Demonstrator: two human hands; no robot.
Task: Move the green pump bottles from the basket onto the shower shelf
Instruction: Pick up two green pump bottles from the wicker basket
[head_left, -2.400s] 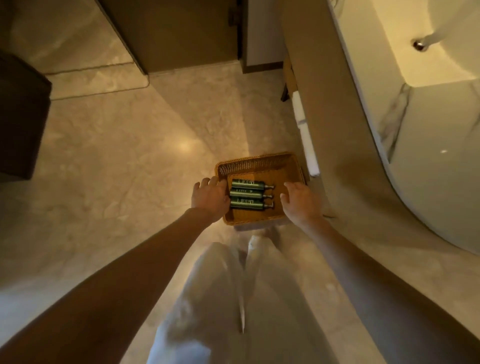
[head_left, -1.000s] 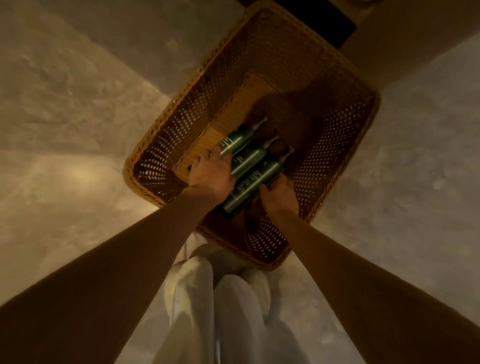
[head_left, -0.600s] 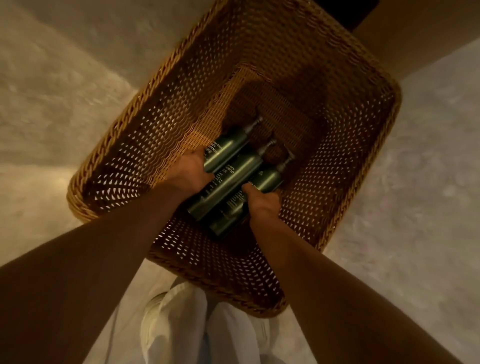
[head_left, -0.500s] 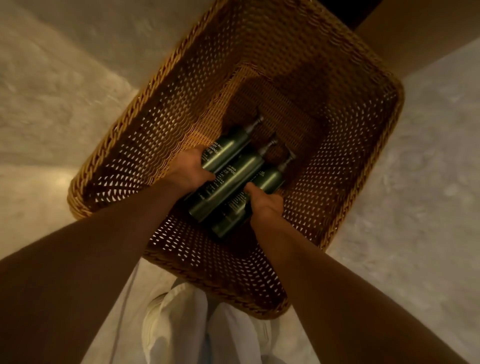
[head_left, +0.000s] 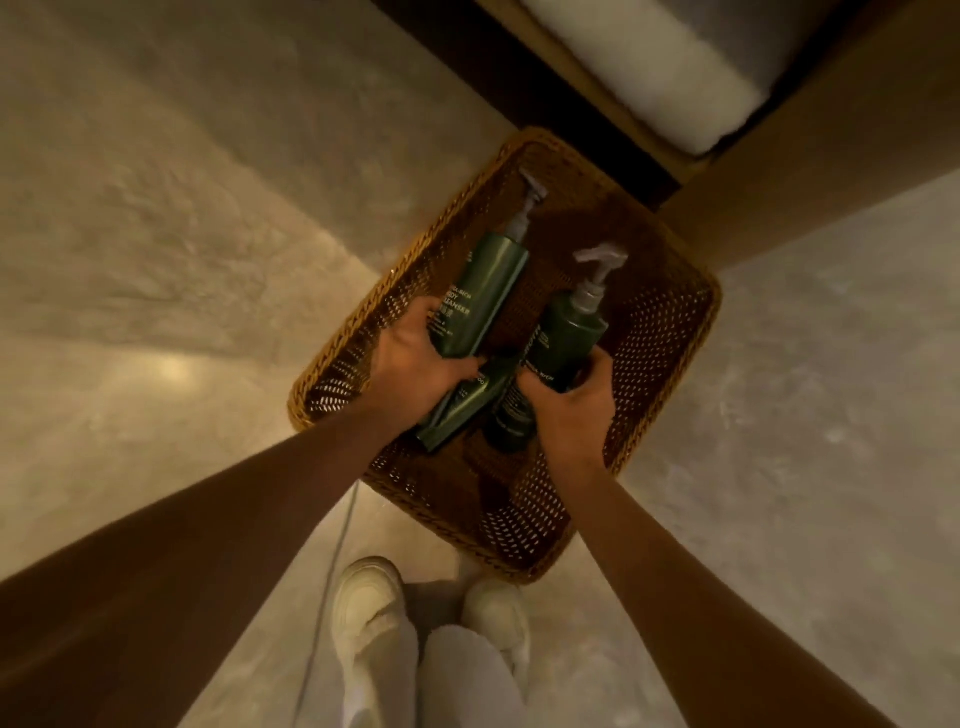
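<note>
A brown wicker basket (head_left: 670, 332) sits on the stone floor below me. Three green pump bottles are above it. My left hand (head_left: 415, 364) grips the body-cleanser bottle (head_left: 483, 291), its grey pump pointing away from me. A second green bottle (head_left: 462, 410) lies slanted under that hand; I cannot tell whether the hand holds it too. My right hand (head_left: 571, 410) is closed on the third green bottle (head_left: 558, 348), which is tilted upright with its pump at the top.
A dark wooden cabinet base (head_left: 571, 104) with a white rolled towel (head_left: 670, 67) runs along the far side of the basket. My white shoes (head_left: 369, 608) and trouser legs stand just in front of the basket. Pale marble floor (head_left: 182, 234) spreads to both sides.
Both hands have lifted bottles up from the basket floor; the right bottle has swung upright. My view has pulled back, so the basket looks smaller and the cabinet and towel appear.
</note>
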